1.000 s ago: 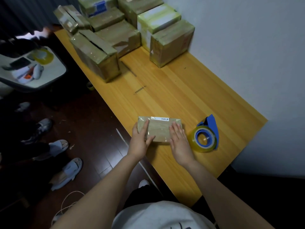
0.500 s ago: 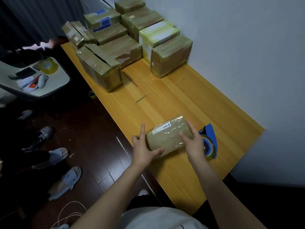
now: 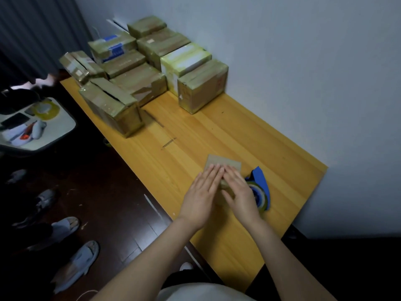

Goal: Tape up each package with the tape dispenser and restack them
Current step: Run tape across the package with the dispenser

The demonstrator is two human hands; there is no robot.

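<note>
Both my hands lie flat, fingers out and together, palms down on the small package (image 3: 223, 165) near the table's (image 3: 217, 135) front edge. My left hand (image 3: 202, 196) covers its left part; my right hand (image 3: 239, 195) covers its right, and the fingertips of the two nearly meet over the middle. Neither hand grips anything; they only press down. Only the far end of the package shows past my fingers. Just right of my right hand, partly hidden by it, the tape dispenser (image 3: 261, 187) sits on the wood, blue frame, clear roll. Farther off, against the wall, the other packages (image 3: 152, 68) are crowded together at the table's far end.
</note>
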